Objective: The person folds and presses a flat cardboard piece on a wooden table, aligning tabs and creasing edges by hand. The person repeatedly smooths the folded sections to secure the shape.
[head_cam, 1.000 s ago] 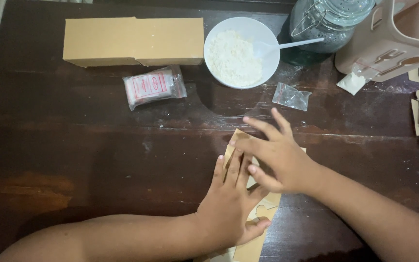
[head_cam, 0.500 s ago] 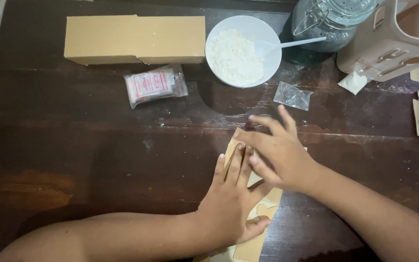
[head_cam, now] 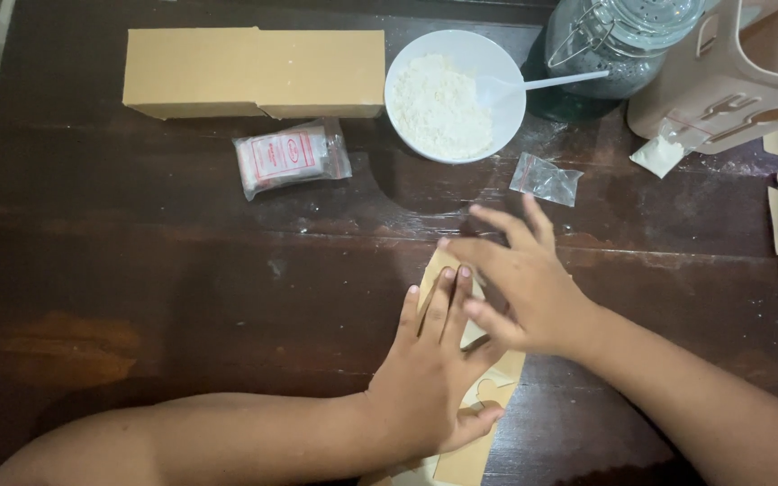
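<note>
Single head-worn camera, looking steeply down, close over dark wooden table

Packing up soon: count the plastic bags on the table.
3: a red-printed packet below the long box, a small clear one by the bowl, a white-filled one at right. Others may be hidden.

The left hand lies flat, palm down, on a tan cut-out sheet on the dark table. The right hand rests on the sheet's upper end, fingers spread, touching the left fingertips. Behind them sit a small clear bag, a white bowl of powder with a spoon, a sealed packet and a long box.
</note>
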